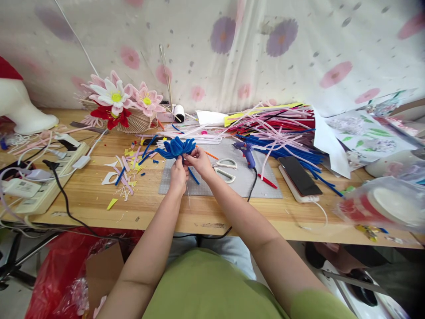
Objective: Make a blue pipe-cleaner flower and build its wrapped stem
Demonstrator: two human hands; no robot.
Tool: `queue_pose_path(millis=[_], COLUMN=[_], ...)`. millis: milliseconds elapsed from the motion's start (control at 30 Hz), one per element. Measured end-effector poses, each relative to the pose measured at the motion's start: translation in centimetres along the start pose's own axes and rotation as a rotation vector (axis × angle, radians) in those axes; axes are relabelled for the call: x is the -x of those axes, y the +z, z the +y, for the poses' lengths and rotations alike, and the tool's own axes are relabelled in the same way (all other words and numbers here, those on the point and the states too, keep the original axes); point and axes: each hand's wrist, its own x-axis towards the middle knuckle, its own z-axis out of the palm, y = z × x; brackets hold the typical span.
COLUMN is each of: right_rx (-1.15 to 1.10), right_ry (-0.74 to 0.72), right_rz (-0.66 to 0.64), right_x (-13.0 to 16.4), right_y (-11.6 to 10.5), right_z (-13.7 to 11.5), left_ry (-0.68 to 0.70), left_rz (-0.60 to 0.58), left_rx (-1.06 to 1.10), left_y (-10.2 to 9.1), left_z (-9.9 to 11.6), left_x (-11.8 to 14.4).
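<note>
A blue pipe-cleaner flower (176,148) with several curved petals is held up over the grey cutting mat (212,188). My left hand (179,176) is closed around its base from below, and a thin wire or thread hangs beneath that hand. At the flower's lower right edge, the fingers of my right hand (199,162) pinch a petal or the base; the exact spot is hidden. Just right of my right hand lie white-handled scissors (226,169). Beyond them a purple glue gun (246,153) rests on the mat.
Colourful pipe cleaners (279,126) are heaped at the back right. A phone (299,175) sits on a white box. Scraps (128,170) litter the table's left side, near a power strip (53,177) with cables. Finished flowers (116,97) stand at the back left.
</note>
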Motion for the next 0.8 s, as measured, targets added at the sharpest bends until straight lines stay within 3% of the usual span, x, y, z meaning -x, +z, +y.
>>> queue_pose_path(millis=[200,400,600,800], right_rx=[0.023,0.025,-0.021,-0.060], right_ry=[-0.010,0.039,0.130,0.120], right_rz=[0.016,0.015,0.022,0.012], right_x=[-0.4,-0.9,-0.9,-0.5], right_y=[0.3,0.3,-1.2,-3.0], right_z=[0.4,0.2,0.0,1.1], left_ry=[-0.067,-0.258,-0.406,-0.484], left_rz=[-0.034,-0.131,-0.239,-0.299], left_rx=[0.079,0.265,0.464,0.569], left_y=[-0.1,-0.5,-1.2,-1.9], left_z=[0.4,1.6,2.9,2.2], left_x=[0.0,-1.4,-3.2,-3.6])
